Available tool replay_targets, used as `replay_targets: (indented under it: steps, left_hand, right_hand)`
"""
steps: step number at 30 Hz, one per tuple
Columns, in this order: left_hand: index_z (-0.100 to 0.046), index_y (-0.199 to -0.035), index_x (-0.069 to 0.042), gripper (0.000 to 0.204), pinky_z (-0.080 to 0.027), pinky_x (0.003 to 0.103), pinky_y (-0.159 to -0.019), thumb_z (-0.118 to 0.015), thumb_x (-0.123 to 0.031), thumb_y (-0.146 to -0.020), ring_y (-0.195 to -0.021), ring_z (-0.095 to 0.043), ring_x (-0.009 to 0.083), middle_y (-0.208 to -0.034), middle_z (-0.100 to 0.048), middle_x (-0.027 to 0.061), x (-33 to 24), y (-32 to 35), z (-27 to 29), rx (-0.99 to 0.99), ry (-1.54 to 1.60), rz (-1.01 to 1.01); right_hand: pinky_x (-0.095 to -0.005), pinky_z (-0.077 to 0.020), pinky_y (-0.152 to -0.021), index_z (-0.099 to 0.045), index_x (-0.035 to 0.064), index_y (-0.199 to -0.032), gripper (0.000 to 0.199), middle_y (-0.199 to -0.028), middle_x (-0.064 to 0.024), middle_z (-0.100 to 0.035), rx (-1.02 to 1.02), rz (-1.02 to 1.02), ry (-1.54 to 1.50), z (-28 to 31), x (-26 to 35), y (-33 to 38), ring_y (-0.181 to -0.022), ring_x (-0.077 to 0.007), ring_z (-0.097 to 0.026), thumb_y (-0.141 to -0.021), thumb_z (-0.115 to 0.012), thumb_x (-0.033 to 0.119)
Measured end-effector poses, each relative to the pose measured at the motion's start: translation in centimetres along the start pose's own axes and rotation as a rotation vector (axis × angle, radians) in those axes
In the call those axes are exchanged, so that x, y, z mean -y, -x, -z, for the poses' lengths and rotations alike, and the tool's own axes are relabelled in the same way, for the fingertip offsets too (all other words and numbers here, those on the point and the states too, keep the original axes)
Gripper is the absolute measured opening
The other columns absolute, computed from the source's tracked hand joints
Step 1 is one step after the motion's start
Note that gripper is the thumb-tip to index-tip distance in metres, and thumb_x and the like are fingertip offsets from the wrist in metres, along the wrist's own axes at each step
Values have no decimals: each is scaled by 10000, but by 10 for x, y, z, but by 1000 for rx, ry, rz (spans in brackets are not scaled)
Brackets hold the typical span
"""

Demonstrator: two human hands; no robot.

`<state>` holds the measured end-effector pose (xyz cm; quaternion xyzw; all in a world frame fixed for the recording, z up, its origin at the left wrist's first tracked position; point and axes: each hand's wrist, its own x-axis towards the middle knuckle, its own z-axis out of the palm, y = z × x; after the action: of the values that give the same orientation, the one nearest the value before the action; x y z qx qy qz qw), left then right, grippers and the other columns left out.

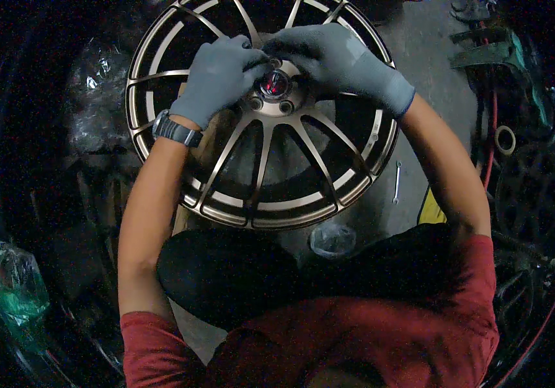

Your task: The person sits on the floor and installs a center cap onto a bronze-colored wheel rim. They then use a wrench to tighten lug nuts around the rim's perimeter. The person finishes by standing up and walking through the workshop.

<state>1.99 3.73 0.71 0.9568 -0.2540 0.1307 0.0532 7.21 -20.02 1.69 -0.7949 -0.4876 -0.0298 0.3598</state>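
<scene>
L hand & R hand nr cap, well in from wheel edge, fingers curled, can't tell if pinching.

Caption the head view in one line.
Gloved left hand and right hand at the hub of a bronze wheel, wrench lying to the right.

Bronze wheel, grey gloves

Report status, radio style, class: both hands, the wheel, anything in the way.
Left hand and right hand gloved, together at the hub; grip unclear. Bronze wheel facing up. Nothing visibly blocking; wrench lies off to the right.
</scene>
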Motion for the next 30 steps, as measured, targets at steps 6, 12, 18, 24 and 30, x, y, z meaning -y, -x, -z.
replay_targets:
  steps: [6,12,18,24,30]
  left_hand:
    - [-766,-989,-119,224,-524,451,-736,-734,-287,-845,-852,-638,318,-906,-633,106,0,-1,-3,12,-23,5]
    - [-769,-1009,-136,228,-522,449,-733,-727,-305,-862,-854,-639,314,-907,-634,105,1,-1,-5,-9,-22,-22]
    - [-769,-1008,-130,230,-524,441,-752,-727,-307,-868,-869,-638,307,-909,-633,99,0,-3,-6,20,-35,3]
    - [-774,-1006,-140,224,-525,438,-756,-721,-310,-871,-878,-640,303,-907,-631,97,0,-4,-5,28,-14,8]
    - [-756,-1054,-133,223,-530,432,-800,-700,-268,-885,-924,-645,314,-952,-652,97,2,-2,-2,55,20,-7]
  right_hand:
    - [-439,-550,-894,-673,102,-1244,338,-1102,-166,-720,-3,19,54,3,0,1,-1001,-361,-699,-953,-627,267]
    - [-440,-549,-894,-676,105,-1224,333,-1099,-171,-720,41,14,28,6,-1,2,-1005,-366,-697,-941,-638,277]
    - [-453,-549,-883,-672,120,-1223,332,-1086,-168,-724,38,-4,-2,3,-5,2,-991,-376,-698,-934,-638,280]
    - [-444,-560,-827,-675,103,-1181,281,-1044,-158,-719,39,-29,142,2,-3,1,-955,-363,-696,-911,-644,175]
    - [-440,-557,-778,-694,91,-1112,249,-1005,-143,-703,16,34,225,4,0,2,-917,-358,-684,-867,-661,120]
